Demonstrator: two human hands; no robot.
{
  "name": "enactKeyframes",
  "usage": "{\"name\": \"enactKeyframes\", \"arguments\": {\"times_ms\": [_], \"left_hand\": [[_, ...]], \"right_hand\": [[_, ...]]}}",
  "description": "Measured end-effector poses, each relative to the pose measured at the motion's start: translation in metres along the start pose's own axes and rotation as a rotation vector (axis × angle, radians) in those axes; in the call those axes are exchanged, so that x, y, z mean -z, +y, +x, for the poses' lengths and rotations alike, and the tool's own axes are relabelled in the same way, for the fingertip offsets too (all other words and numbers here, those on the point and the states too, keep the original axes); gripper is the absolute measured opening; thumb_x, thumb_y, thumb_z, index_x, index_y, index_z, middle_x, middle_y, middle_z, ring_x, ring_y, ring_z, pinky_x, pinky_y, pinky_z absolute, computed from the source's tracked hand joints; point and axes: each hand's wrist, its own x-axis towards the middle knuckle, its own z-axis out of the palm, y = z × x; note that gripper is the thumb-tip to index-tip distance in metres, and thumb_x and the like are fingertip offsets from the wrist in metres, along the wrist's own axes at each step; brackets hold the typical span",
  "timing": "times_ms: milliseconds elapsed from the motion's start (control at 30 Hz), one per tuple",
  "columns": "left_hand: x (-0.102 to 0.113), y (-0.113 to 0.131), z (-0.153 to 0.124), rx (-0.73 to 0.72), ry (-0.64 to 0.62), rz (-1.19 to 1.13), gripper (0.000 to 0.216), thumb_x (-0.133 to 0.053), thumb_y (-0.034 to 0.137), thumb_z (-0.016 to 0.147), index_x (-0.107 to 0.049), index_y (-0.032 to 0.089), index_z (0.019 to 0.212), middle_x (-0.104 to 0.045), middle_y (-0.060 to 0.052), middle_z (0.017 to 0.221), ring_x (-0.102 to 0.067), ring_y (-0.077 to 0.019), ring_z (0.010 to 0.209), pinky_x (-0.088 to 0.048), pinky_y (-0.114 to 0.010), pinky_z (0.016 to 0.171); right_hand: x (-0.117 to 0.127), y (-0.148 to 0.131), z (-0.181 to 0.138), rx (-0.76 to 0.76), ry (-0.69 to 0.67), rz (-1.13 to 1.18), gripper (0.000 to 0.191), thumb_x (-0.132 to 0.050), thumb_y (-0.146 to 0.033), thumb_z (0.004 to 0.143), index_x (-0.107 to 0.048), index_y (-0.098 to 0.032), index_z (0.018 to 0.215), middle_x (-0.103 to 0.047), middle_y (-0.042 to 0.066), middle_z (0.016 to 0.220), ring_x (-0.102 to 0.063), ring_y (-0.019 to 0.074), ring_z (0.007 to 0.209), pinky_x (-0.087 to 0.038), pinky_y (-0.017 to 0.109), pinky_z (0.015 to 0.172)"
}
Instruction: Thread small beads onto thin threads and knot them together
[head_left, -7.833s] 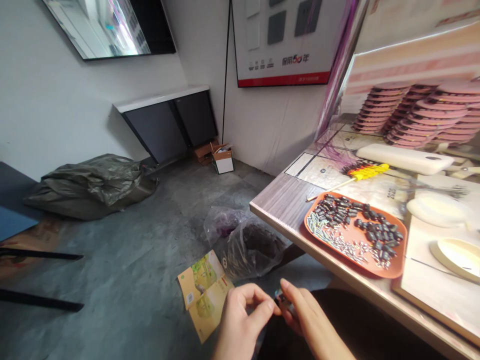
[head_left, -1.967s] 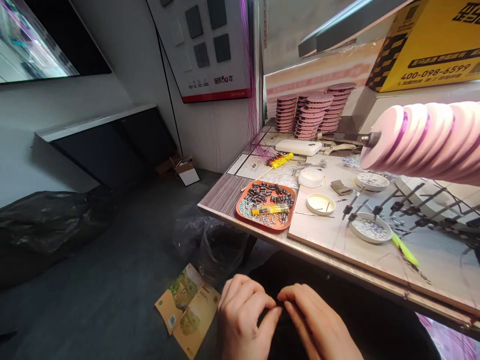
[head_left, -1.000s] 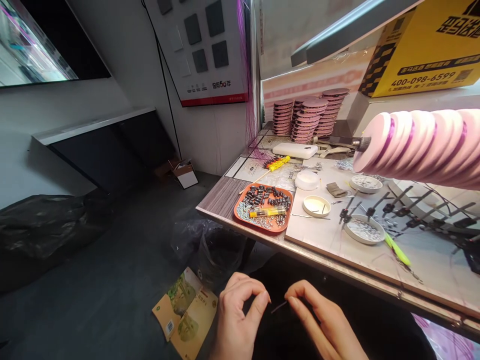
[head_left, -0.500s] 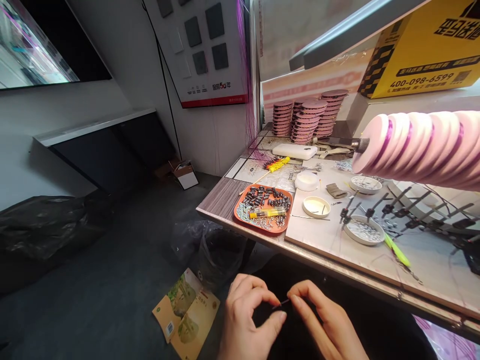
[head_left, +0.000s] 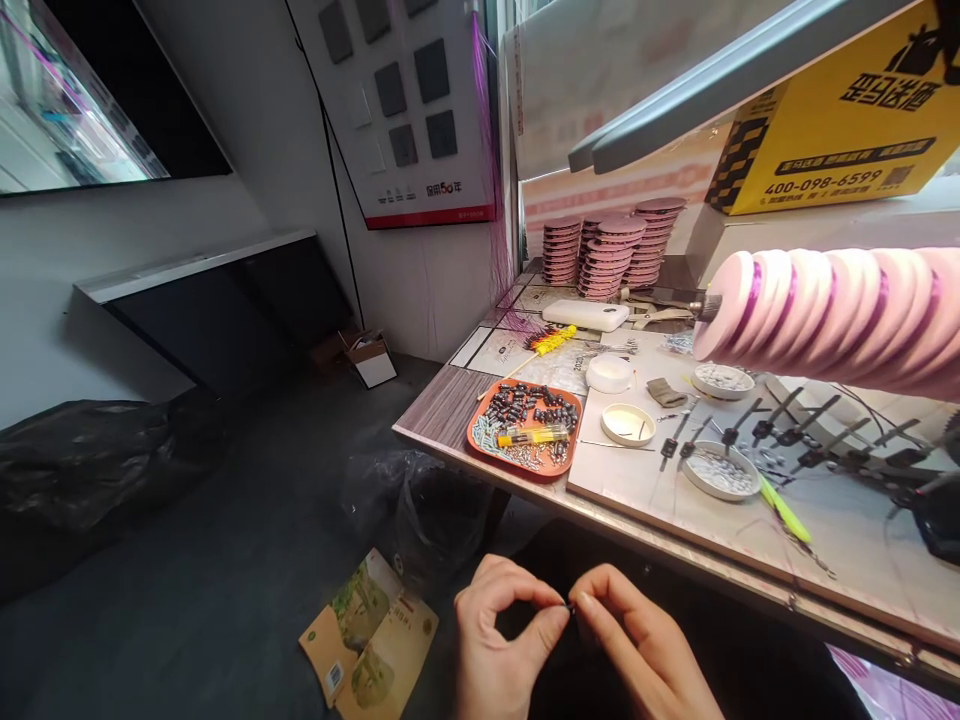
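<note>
Below the table's front edge, my left hand point(head_left: 504, 635) is closed in a pinch, thumb against forefinger. Its fingertips meet those of my right hand point(head_left: 636, 632), which pinches from the other side. Between them shows a tiny dark piece point(head_left: 569, 607), mostly covered by the fingers and too small to name. Nearest on the table is an orange tray point(head_left: 556, 471) of small black, pale green and metal parts, with a yellow-labelled clear tube point(head_left: 534, 436) lying across them.
On the board stand a shallow cream dish point(head_left: 628, 424), a dish of small silvery parts point(head_left: 721, 471) and a green-handled tool point(head_left: 784, 508). A row of pink foam discs point(head_left: 832, 310) juts in at right. Stacked pink spools point(head_left: 611, 255) stand behind; flattened cardboard point(head_left: 375, 640) lies on the floor.
My two hands have come closer, so their fingertips now meet. The dark thin piece that showed between them is now mostly covered. The view has shifted slightly.
</note>
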Motion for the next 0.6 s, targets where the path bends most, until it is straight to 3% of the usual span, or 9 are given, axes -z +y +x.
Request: {"name": "enactKeyframes", "arguments": {"times_ms": [167, 400, 600], "left_hand": [[-0.0019, 0.0003, 0.0006, 0.063, 0.024, -0.031, 0.01, -0.065, 0.016, 0.068, -0.063, 0.017, 0.059, -0.062, -0.001, 0.057, -0.058, -0.015, 0.057, -0.046, -0.024, 0.056], [-0.0015, -0.0061, -0.0018, 0.278, -0.029, -0.081, 0.014, -0.064, 0.024, 0.071, -0.059, 0.017, 0.059, -0.059, 0.0, 0.06, -0.055, -0.0159, 0.061, -0.044, -0.026, 0.063], [-0.0033, -0.0084, -0.0021, 0.432, -0.029, -0.169, 0.015, -0.065, 0.025, 0.069, -0.059, 0.016, 0.059, -0.059, -0.001, 0.06, -0.054, -0.0163, 0.063, -0.043, -0.026, 0.065]], "right_hand": [[-0.0003, 0.0038, -0.0013, 0.036, -0.034, -0.043, 0.028, -0.039, -0.039, 0.092, -0.049, -0.019, 0.075, -0.049, -0.002, 0.067, -0.047, 0.0125, 0.06, -0.042, 0.019, 0.058], [-0.0013, 0.0044, -0.0031, 0.083, -0.072, -0.161, 0.027, -0.035, -0.035, 0.094, -0.046, -0.02, 0.076, -0.05, -0.003, 0.065, -0.049, 0.0118, 0.058, -0.043, 0.018, 0.056], [-0.0036, 0.0056, -0.0048, 0.202, -0.079, -0.253, 0.014, -0.037, -0.026, 0.094, -0.049, -0.022, 0.087, -0.058, -0.002, 0.077, -0.059, 0.0107, 0.066, -0.047, 0.017, 0.063]]}}
